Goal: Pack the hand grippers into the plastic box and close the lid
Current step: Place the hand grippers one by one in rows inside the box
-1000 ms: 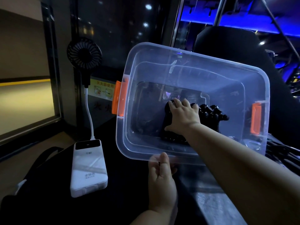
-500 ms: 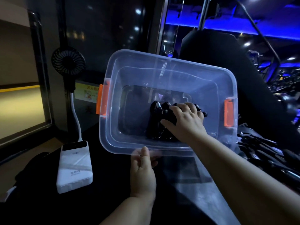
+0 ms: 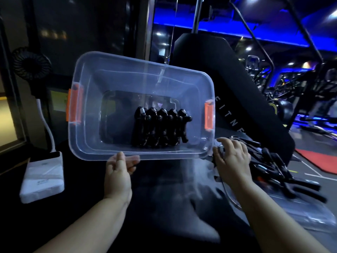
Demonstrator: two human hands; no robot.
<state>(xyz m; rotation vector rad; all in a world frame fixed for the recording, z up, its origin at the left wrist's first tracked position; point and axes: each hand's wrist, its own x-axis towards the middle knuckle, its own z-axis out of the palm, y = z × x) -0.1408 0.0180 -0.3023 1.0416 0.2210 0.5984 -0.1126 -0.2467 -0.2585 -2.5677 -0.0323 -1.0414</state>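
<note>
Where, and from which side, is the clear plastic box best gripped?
Probably grip the plastic box by its near long rim, from the near side: the flared lip gives thumb and fingers a ledge, and the opening tilts this way. The left hand pinches there.

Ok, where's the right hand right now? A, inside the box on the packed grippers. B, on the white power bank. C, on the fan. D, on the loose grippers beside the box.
D: the right hand is outside the box, over the loose grippers by its right corner; whether it grips one is unclear.
</note>
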